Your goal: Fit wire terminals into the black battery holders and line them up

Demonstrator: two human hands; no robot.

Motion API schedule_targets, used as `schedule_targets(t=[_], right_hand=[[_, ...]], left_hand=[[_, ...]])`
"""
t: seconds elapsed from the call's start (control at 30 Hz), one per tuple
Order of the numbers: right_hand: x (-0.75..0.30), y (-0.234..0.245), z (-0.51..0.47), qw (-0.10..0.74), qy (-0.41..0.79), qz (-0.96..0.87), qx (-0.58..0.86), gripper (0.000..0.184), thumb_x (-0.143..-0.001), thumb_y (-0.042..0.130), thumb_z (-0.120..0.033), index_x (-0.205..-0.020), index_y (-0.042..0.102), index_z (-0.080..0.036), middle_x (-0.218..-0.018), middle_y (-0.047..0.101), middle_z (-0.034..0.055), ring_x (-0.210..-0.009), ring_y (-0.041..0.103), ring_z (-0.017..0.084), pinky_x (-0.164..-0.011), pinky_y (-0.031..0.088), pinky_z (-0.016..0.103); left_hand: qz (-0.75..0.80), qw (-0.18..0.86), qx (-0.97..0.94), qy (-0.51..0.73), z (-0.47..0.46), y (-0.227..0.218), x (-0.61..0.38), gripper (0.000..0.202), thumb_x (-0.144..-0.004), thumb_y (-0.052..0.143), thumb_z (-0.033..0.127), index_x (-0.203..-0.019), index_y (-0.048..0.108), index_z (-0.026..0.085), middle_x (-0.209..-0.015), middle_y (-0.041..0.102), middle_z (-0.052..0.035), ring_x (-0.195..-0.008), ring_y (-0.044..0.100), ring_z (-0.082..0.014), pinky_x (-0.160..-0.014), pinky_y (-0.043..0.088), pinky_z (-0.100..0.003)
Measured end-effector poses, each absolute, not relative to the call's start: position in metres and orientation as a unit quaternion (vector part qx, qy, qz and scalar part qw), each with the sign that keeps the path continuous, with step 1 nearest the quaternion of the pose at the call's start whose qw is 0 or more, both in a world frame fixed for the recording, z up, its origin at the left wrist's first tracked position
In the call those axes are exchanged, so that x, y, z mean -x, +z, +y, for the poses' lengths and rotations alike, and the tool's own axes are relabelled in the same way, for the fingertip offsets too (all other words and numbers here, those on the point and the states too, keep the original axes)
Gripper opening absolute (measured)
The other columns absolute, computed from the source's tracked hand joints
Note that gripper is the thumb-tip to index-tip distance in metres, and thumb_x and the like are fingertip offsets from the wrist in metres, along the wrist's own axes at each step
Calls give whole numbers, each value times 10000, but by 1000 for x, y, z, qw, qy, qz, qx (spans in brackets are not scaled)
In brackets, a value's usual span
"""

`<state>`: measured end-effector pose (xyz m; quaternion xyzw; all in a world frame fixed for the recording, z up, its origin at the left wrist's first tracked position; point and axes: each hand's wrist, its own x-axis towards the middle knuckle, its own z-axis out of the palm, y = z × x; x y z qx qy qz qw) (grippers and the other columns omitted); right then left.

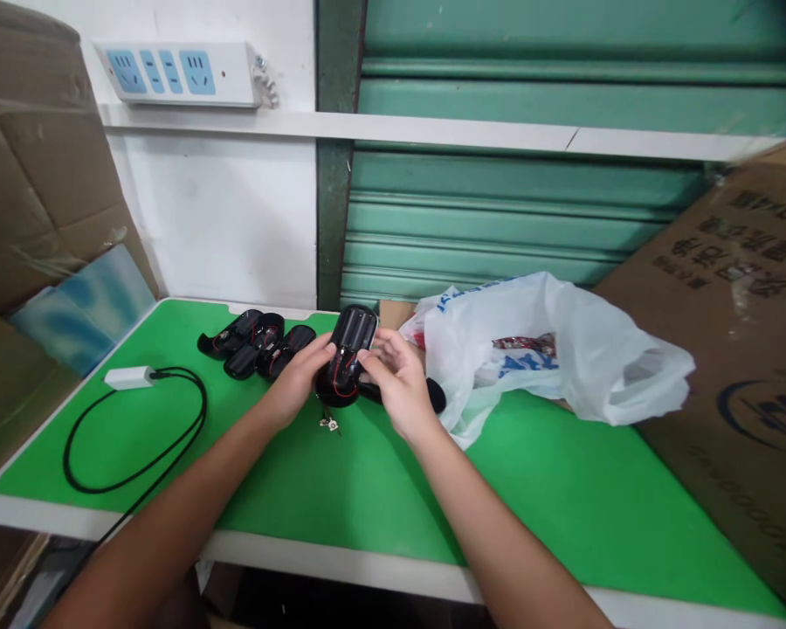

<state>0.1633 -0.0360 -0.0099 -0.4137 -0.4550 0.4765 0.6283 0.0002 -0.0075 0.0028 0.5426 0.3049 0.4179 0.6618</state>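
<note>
A black plastic housing with long battery slots and thin red wires is raised above the table, its open side towards me. My left hand grips its left edge, the thumb on the near side. My right hand is closed on its right edge, thumb near the wires. Small whitish parts hang on wires below it. Behind my right hand lies another black curved piece, mostly hidden. Several similar black housings lie in a cluster to the left of my left hand.
A white plastic bag with wired parts lies on the right of the green tabletop. A black cable with a white adapter is at left. Cardboard boxes flank the table; a socket strip is above.
</note>
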Motion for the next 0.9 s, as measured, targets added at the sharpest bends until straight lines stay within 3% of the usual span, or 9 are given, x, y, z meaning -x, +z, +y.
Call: schedule_targets(t=[0.17,0.4,0.57,0.73,0.9], right_hand=[[-166,-10,-32,638,519,-408,396,409,-716,816,-409,-1043,622,-259,-999,654,-1,-831,635,159,-611,568,243],[-173,-16,-24,643,481,-417,425,396,-727,797,-422,-1035,620,-246,-987,688,20,-824,663,174,-640,571,267],[-169,-17,-24,647,446,-450,424,385,-734,793,-415,-1036,657,-219,-972,720,33,-792,669,168,-776,573,325],[-171,-12,-26,644,456,-452,416,396,-704,812,-407,-1024,677,-215,-979,729,37,-802,679,172,-804,568,336],[-171,-9,-31,617,481,-479,398,405,-699,839,-440,-998,682,-218,-960,731,44,-791,682,182,-759,587,338]], left_hand=[[313,696,-502,408,0,0,6,514,-860,674,607,-1190,772,224,-1241,767,-72,-1212,654,-319,-1015,518,-417],[356,663,-538,380,0,-3,8,586,-838,707,631,-1233,734,199,-1256,751,-110,-1072,711,-282,-866,541,-349],[388,597,-585,388,0,1,3,553,-828,716,606,-1166,751,170,-1106,779,-89,-1050,691,-277,-914,532,-370],[388,501,-680,370,-6,17,2,459,-890,645,547,-1079,775,150,-1008,781,-80,-1013,669,-274,-942,511,-379],[410,501,-691,322,-19,30,15,455,-898,615,553,-1028,770,146,-850,743,-56,-780,634,-219,-736,515,-327]])
